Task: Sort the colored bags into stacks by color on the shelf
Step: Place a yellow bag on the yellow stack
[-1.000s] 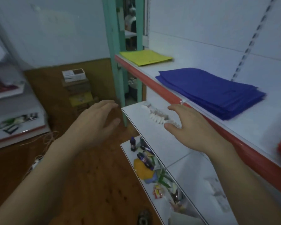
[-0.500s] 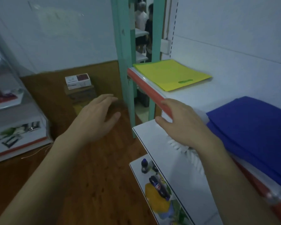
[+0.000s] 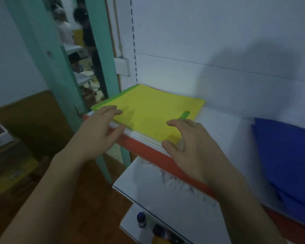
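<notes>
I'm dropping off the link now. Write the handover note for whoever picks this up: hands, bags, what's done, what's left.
Left hand: open, fingers resting on the near-left corner of the yellow bag, thumb at the shelf edge.
Right hand: open, fingers loosely bent over the yellow bag's near-right corner; nothing lifted.
Bags: the yellow bag lies on a green bag, which shows along the left edge and through the handle slot. The blue stack sits apart to the right, on the same shelf.
Done: blue looks stacked.
Left: probably separate yellow from green.
</notes>
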Demonstrator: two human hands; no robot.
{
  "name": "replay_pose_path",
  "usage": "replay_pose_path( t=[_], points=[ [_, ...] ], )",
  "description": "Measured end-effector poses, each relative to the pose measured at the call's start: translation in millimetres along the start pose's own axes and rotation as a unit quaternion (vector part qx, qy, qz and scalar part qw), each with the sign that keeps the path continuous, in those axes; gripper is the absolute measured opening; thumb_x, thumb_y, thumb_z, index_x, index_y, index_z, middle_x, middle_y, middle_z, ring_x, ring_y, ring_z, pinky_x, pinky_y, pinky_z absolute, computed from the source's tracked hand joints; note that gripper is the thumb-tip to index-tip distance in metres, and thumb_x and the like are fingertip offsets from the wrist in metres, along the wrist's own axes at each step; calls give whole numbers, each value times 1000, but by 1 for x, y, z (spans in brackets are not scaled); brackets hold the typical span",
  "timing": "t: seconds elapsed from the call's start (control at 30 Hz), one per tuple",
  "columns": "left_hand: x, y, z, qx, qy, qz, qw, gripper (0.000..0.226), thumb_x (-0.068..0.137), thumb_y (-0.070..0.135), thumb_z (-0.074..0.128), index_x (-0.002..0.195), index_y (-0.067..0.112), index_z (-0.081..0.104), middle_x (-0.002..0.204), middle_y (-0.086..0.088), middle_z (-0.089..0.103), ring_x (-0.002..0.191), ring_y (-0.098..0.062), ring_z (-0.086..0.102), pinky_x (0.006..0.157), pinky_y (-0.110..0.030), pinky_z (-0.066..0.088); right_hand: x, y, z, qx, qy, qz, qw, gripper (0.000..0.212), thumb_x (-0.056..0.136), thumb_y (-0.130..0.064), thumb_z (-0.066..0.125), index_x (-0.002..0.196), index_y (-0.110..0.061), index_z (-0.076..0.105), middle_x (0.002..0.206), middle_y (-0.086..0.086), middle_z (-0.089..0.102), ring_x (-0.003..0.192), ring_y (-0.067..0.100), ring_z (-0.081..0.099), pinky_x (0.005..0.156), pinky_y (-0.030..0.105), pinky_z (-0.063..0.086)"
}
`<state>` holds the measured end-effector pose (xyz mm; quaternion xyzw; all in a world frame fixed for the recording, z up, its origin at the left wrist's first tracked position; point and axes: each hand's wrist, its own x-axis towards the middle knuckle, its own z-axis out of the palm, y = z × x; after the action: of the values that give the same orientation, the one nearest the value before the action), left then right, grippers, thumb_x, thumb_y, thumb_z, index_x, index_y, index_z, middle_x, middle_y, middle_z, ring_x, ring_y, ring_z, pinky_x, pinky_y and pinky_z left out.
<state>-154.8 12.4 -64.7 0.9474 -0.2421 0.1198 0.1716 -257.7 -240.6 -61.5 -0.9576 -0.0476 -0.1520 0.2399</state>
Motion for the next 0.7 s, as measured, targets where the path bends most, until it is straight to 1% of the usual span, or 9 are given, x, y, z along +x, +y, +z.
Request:
replay_pose_path(
  t=[0.13, 0.23, 0.33, 0.4, 0.43, 0.5, 0.57, 0.63, 0.7],
  points=[
    [59, -36, 9, -26, -37, 47, 998, 60, 89, 57, 44, 136, 21, 55, 146, 0, 49, 131, -21, 48, 106, -37, 40, 32, -1, 11, -43, 9, 115, 992, 51, 93, -47, 58, 140, -31, 48, 145, -5, 46, 132, 19, 40, 106, 37, 40],
    [85, -47, 22, -38, -84, 91, 992, 69, 88, 65, 37, 136, 18, 55, 138, -1, 57, 124, -20, 53, 100, -31, 40, 46, 6, 9, -55, 69, 225, 970, 52, 93, -52, 55, 140, -32, 46, 144, -5, 47, 130, 20, 46, 102, 41, 44],
    [98, -46, 30, -25, -104, 153, 982, 73, 87, 68, 31, 136, 20, 55, 137, -1, 59, 123, -20, 54, 102, -32, 42, 50, 11, 12, -46, 82, 317, 944, 55, 92, -57, 54, 140, -33, 44, 126, -1, 59, 114, 22, 56, 92, 42, 50],
    [100, -41, 31, -34, -111, 176, 978, 74, 86, 69, 29, 137, 22, 54, 136, 2, 58, 124, -18, 53, 103, -33, 41, 51, 13, 18, -19, 78, 342, 936, 56, 90, -58, 56, 138, -32, 45, 112, -1, 62, 103, 21, 59, 88, 41, 52],
    [100, -39, 32, -42, -119, 184, 975, 76, 84, 71, 28, 138, 23, 54, 138, 3, 57, 126, -17, 51, 104, -31, 39, 52, 13, 20, -9, 79, 348, 934, 57, 88, -58, 58, 137, -32, 46, 111, -1, 61, 101, 21, 59, 87, 39, 51],
    [101, -38, 34, -52, -132, 208, 968, 81, 81, 74, 23, 138, 25, 53, 139, 6, 55, 128, -14, 48, 106, -29, 36, 53, 14, 21, 3, 94, 353, 931, 59, 86, -56, 63, 137, -31, 46, 118, 1, 58, 102, 21, 58, 84, 34, 46],
    [103, -41, 34, -71, -144, 220, 962, 78, 82, 72, 25, 136, 26, 54, 137, 9, 55, 127, -11, 48, 103, -27, 38, 52, 15, 21, 19, 119, 355, 927, 62, 84, -54, 67, 138, -31, 45, 127, 5, 53, 103, 23, 59, 83, 32, 43],
    [109, -49, 34, -89, -136, 199, 966, 64, 88, 65, 37, 135, 26, 55, 138, 9, 53, 127, -11, 47, 101, -25, 37, 50, 16, 20, 10, 144, 358, 923, 66, 83, -57, 67, 139, -32, 43, 132, 7, 51, 101, 24, 60, 83, 32, 43],
    [119, -62, 39, -57, -94, 139, 984, 55, 92, 57, 46, 136, 25, 52, 144, -2, 47, 134, -21, 43, 108, -36, 37, 48, 17, 22, -12, 153, 368, 917, 66, 83, -62, 63, 138, -32, 43, 131, 7, 54, 103, 23, 60, 83, 34, 45]
  ],
)
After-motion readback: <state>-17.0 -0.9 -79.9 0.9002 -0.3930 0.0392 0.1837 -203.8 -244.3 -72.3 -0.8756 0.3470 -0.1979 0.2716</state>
